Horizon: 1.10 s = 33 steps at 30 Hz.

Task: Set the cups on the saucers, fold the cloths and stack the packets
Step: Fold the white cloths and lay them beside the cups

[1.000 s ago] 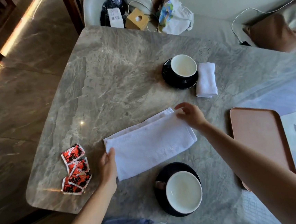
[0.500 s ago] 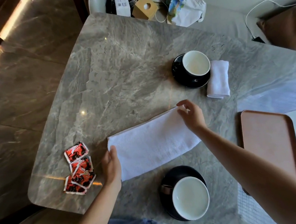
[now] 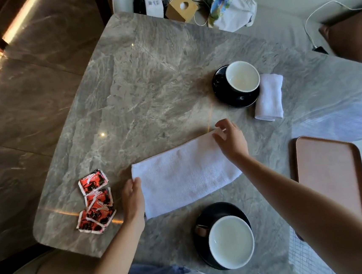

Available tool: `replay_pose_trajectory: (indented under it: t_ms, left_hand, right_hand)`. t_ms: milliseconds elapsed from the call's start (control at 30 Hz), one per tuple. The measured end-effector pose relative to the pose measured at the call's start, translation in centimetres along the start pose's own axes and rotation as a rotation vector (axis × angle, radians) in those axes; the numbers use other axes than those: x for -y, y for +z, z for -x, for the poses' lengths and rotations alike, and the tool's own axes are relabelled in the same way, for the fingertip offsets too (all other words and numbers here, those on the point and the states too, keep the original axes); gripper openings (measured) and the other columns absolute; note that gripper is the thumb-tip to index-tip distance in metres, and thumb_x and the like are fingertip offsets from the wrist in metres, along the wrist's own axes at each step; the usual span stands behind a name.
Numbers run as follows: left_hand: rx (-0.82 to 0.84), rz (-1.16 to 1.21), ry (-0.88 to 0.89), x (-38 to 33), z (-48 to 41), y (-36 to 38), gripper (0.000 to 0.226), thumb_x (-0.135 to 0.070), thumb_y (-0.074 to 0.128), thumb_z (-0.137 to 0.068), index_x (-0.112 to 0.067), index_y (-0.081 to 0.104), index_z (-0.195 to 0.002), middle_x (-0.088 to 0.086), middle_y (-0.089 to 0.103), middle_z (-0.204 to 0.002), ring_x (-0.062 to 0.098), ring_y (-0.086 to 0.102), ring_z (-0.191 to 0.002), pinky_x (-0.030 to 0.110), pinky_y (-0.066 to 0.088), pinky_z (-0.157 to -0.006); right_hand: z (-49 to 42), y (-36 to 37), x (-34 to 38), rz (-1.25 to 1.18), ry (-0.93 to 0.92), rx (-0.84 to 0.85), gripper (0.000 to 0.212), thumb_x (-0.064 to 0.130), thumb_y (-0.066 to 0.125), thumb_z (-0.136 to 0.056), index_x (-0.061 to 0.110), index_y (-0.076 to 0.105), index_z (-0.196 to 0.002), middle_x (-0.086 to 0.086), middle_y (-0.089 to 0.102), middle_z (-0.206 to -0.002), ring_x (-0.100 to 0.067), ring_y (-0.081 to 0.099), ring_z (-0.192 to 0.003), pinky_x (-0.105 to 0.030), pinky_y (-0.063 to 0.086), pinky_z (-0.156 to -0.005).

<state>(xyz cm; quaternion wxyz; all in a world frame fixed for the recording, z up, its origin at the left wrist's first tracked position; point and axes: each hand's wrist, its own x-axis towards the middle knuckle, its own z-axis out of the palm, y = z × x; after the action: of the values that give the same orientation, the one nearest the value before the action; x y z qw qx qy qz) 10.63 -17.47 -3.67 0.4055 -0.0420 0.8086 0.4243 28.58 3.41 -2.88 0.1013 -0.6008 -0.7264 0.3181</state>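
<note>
Pinching folded white cloth [image 3: 186, 176] corner w/ R grip [image 3: 231, 140]; L grip [image 3: 133, 199] state unclear.

Saw long white terry cloth [image 3: 186, 176] folded flat mid-table, small folded white cloth [image 3: 269, 97] beside far saucer, white ceramic cups [image 3: 242, 76] seated on black saucers [image 3: 205, 218], red packets [image 3: 95, 202] overlapped.

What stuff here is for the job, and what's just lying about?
For the job:
near cup
near saucer
far cup
far saucer
long cloth
folded cloth
packets

Lying about:
tray
box
bag
</note>
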Motion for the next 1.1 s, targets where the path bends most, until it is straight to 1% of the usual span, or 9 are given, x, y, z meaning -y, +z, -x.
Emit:
replay_pose_trajectory:
  t_ms: [67, 100, 200, 300, 400, 467, 533, 667, 1100]
  left_hand:
    - [0.006, -0.028, 0.17, 0.2, 0.9, -0.6, 0.016, -0.016, 0.049, -0.09, -0.005, 0.05, -0.101, 0.017, 0.046, -0.086, 0.015, 0.045, -0.076, 0.031, 0.037, -0.068]
    - [-0.027, -0.079, 0.311, 0.3, 1.5, -1.0, 0.018, -0.011, 0.052, -0.088, -0.006, 0.049, -0.105, 0.014, 0.046, -0.088, 0.014, 0.045, -0.077, 0.032, 0.038, -0.07]
    - [-0.099, -0.419, 0.746, 0.3, 2.7, -1.5, 0.034, -0.016, 0.053, -0.078, -0.01, 0.051, -0.112, 0.005, 0.05, -0.102, 0.021, 0.047, -0.093, 0.036, 0.039, -0.081]
    - [0.136, -0.723, 1.01, 0.1, 3.0, 0.3, 0.048, -0.023, 0.051, -0.08, -0.009, 0.048, -0.126, 0.01, 0.053, -0.125, 0.027, 0.049, -0.117, 0.044, 0.039, -0.099]
    - [0.348, -0.895, 1.023, 0.8, 2.0, 2.4, 0.067, -0.027, 0.057, -0.086, -0.002, 0.03, -0.143, 0.014, 0.033, -0.15, 0.027, 0.028, -0.141, 0.048, 0.026, -0.114]
    - [0.327, -1.048, 1.0, 1.5, 0.8, 2.6, 0.075, -0.045, 0.048, -0.087, -0.005, 0.023, -0.145, 0.01, 0.021, -0.155, 0.025, 0.018, -0.144, 0.044, 0.016, -0.117]
    - [0.273, -1.2, 0.974, 2.1, 0.0, 2.1, 0.08, -0.059, 0.038, -0.084, -0.008, 0.026, -0.145, 0.008, 0.022, -0.155, 0.026, 0.021, -0.143, 0.042, 0.012, -0.115]
    - [0.201, -1.224, 0.887, 2.5, -0.4, 1.8, 0.091, -0.065, 0.04, -0.078, -0.008, 0.022, -0.146, 0.011, 0.02, -0.156, 0.027, 0.02, -0.143, 0.046, 0.012, -0.115]
    - [0.154, -1.274, 0.88, 2.0, -0.1, 1.5, 0.096, -0.071, 0.03, -0.074, -0.011, 0.018, -0.148, 0.01, 0.013, -0.157, 0.026, 0.01, -0.145, 0.047, 0.007, -0.117]
  right_hand:
    - [0.7, -0.2, 0.2, 0.128, -0.154, -0.078, 0.028, 0.021, 0.059, -0.085, 0.022, 0.055, -0.113, 0.002, 0.052, -0.12, -0.019, 0.05, -0.108, -0.034, 0.047, -0.08]
    - [1.2, -0.2, 0.4, 0.21, -0.259, -0.094, 0.03, 0.02, 0.059, -0.084, 0.021, 0.055, -0.114, 0.0, 0.051, -0.123, -0.021, 0.048, -0.11, -0.036, 0.045, -0.086]
    - [3.2, 1.0, 1.7, 0.36, -0.609, 0.074, 0.033, 0.022, 0.06, -0.085, 0.015, 0.059, -0.117, -0.007, 0.057, -0.125, -0.03, 0.052, -0.115, -0.043, 0.041, -0.097]
    - [6.0, 4.2, 2.5, 0.471, -0.923, 0.273, 0.041, 0.026, 0.067, -0.081, 0.013, 0.062, -0.119, -0.008, 0.062, -0.126, -0.028, 0.056, -0.121, -0.043, 0.042, -0.104]
    - [7.3, 6.5, 1.7, 0.64, -1.01, 0.371, 0.053, 0.033, 0.056, -0.083, 0.015, 0.053, -0.132, -0.001, 0.055, -0.137, -0.022, 0.047, -0.132, -0.043, 0.033, -0.112]
    - [7.1, 6.9, 0.5, 0.7, -1.02, 0.382, 0.059, 0.038, 0.044, -0.086, 0.015, 0.044, -0.14, -0.001, 0.046, -0.146, -0.021, 0.039, -0.138, -0.044, 0.027, -0.115]
    - [6.6, 6.9, -0.6, 0.751, -1.029, 0.394, 0.062, 0.044, 0.038, -0.091, 0.016, 0.032, -0.146, -0.001, 0.036, -0.153, -0.021, 0.03, -0.142, -0.047, 0.025, -0.115]
    - [4.9, 5.8, -2.6, 0.678, -0.901, 0.382, 0.065, 0.052, 0.028, -0.098, 0.02, 0.011, -0.152, 0.003, 0.014, -0.16, -0.017, 0.009, -0.148, -0.044, 0.007, -0.121]
    - [1.6, 1.5, -6.2, 0.641, -0.796, 0.339, 0.06, 0.047, 0.026, -0.099, 0.023, 0.011, -0.152, 0.002, 0.01, -0.161, -0.017, 0.007, -0.149, -0.043, 0.007, -0.121]
